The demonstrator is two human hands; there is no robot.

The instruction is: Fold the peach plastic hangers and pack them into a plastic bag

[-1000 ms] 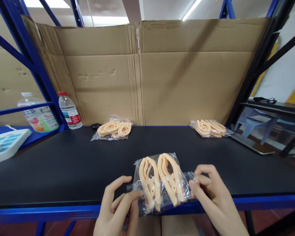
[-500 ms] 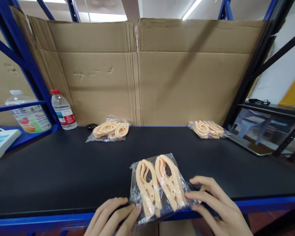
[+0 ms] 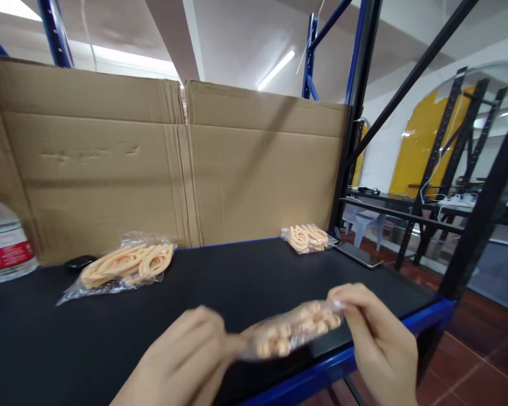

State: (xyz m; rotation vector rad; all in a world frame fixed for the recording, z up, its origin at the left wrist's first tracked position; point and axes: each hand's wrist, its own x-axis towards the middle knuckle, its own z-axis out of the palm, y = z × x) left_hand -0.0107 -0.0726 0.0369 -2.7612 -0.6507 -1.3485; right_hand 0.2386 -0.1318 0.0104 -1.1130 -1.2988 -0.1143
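Note:
Between my two hands, above the table's front edge, hangs a clear plastic bag of beige folding hangers (image 3: pixel 298 330), turned so that the ends of the hangers face me. My left hand (image 3: pixel 186 349) is closed on the bag's left side, its fingers somewhat blurred. At the right corner of the plastic, my right hand (image 3: pixel 375 338) pinches the film between thumb and fingers. A similar bag of folding hangers (image 3: pixel 127 262) lies at the back left of the black tabletop (image 3: pixel 220 276). Another bag of hangers (image 3: pixel 307 238) rests at the back right.
A red-capped water bottle (image 3: pixel 6 242) stands at the far left, near a small black object (image 3: pixel 80 263). Cardboard panels (image 3: pixel 262 169) wall off the back. A flat dark tablet-like object (image 3: pixel 359 255) lies at the right, beside a black rack post (image 3: pixel 342 169).
The bag of folding hangers has been lifted and tilted from lying flat to end-on. Both hands have closed on it. The camera view has turned right.

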